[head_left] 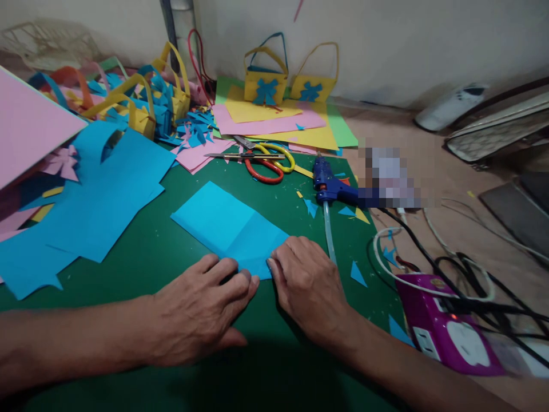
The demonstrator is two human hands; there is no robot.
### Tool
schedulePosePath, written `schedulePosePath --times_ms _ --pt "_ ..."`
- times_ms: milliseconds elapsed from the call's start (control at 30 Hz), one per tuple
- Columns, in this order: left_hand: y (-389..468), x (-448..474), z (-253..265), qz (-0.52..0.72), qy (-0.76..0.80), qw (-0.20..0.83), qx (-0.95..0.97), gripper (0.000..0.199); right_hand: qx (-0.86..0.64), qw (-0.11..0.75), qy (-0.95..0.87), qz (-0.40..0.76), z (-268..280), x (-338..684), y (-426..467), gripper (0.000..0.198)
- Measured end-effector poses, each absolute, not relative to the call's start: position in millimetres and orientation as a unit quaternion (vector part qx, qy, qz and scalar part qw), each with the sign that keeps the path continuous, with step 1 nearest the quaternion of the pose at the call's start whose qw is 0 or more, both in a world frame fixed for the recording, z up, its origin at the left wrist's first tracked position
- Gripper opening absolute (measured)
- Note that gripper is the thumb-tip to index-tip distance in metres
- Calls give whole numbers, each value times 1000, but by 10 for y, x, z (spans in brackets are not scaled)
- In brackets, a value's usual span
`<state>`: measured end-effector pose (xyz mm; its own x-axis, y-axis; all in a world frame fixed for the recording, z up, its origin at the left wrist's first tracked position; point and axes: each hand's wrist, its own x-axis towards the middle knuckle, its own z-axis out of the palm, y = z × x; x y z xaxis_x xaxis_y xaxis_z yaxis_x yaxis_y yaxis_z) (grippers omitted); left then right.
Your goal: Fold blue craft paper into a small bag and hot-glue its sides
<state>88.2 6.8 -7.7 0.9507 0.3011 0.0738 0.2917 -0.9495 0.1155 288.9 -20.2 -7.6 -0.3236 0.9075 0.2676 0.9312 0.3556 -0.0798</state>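
Green table (137,252) filled most of the view, backed by a pale wall (386,46). On it, in front of the person, lay a creased blue sheet (240,223), set at a slant, its near edge running under the fingertips of both hands and the rest stretching away beyond them.

The right hand (306,280) was closed on the near right part of the sheet, thumb and bent fingers drawn together there. The left hand (206,309) was palm down, its fingers curled onto the near edge, its thumb lower and apart from them; whether it pinched the paper or only pressed it could not be told. Knuckles faced up on both, with a narrow gap between the hands. One forearm came in almost level from the left, the other slanted up from the lower right.

Beyond the sheet lay scissors (261,178); right of it, a glue gun (326,180). Blue paper (107,200) overlapped on the left, and two yellow bags (266,88) stood near the wall.
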Motion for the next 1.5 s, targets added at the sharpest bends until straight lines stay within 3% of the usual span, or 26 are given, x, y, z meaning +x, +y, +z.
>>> schedulePosePath --times_ms 233,533,700,900,1167,1333,1433,1500 --pt "45 889 -37 27 158 42 986 64 -580 146 -802 -4 -56 2921 -166 17" --pt "21 883 -48 21 155 39 987 77 -499 130 -850 -106 67 2954 -346 33" --pt "30 900 -25 10 157 43 987 77 -484 68 -859 -150 51 2937 -456 32" --pt "31 895 -9 19 161 49 986 72 -471 60 -869 -141 6 2957 -428 32" --pt "46 791 -84 178 135 84 971 41 -461 57 -875 -136 21 2972 -420 33" --pt "47 788 -90 193 143 84 967 33 -459 54 -877 -129 40 2973 -421 34" --pt "44 810 -79 150 142 71 976 36 -456 60 -879 -128 38 2978 -422 34" --pt "43 833 -72 102 152 62 981 50 -456 61 -879 -127 33 2983 -422 33"
